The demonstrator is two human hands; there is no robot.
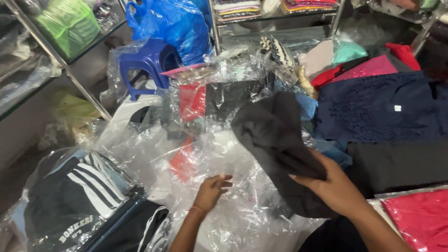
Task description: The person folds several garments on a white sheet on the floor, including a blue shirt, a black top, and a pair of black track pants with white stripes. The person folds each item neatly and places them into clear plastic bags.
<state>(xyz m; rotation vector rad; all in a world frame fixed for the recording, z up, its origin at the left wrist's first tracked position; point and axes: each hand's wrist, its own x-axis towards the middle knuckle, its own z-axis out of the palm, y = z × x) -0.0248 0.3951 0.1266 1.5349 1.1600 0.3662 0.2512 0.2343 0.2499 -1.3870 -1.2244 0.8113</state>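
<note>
Right hand (333,186) pinched a dark grey garment (275,135) at centre frame, lifting it off the heap, fingers closed on the cloth. Left hand (211,190) rested on crinkled clear plastic wrap (233,205) lower centre, fingers loosely curled, probably holding nothing. Bagged black striped clothing (79,196) lay lower left; a blue plastic bag (170,21) sat at top; a small white square tag (397,108) showed on navy fabric (373,112), right.

Two hands are in view, the left hand (212,189) and the right hand (333,186). One dark grey garment (275,135). One blue plastic stool (149,65). One blue plastic bag (172,23). One green basket (70,23). One navy lace garment (378,109). One pink packed garment (420,219).
</note>
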